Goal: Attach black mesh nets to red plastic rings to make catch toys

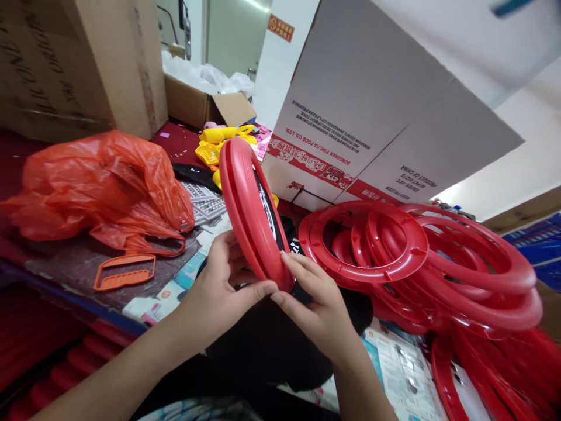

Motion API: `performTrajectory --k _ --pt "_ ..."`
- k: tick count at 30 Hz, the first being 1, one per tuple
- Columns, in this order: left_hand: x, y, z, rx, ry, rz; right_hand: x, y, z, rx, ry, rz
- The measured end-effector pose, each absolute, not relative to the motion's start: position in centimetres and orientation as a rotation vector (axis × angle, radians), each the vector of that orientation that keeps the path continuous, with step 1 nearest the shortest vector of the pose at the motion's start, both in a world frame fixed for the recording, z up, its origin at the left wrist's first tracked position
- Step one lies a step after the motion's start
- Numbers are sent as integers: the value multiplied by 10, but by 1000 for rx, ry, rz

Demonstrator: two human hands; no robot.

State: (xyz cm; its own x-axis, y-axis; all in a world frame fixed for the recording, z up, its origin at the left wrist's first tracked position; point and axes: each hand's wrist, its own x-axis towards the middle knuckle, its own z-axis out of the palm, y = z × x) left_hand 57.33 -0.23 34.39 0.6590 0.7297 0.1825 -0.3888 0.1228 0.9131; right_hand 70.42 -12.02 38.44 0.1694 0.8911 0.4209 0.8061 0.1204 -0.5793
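Observation:
Upright and tilted between my hands is a red plastic ring [245,204], made of two rims with a gap along the edge. Black fabric with white print [268,210] shows inside it. My left hand [230,280] grips its lower left side, with the thumb along the bottom edge. On the lower right, my right hand [315,295] pinches the rim between thumb and fingers. Black cloth [272,345] lies below both hands. Just to the right is a heap of loose red rings [363,269], some lying across each other.
An orange plastic bag [96,187] and an orange plastic handle [125,272] lie on the left. Yellow plastic pieces [213,135] are behind the ring. A large white carton [372,99] stands at the back right, a brown carton [83,64] at the back left.

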Motion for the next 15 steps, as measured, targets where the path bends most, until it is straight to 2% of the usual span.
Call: performTrajectory --k 4,15 --pt "575 -3 348 1183 331 847 709 -112 383 -1567 -1518 268" --pt "578 0 368 1314 223 892 714 -113 397 -1451 -1546 259"
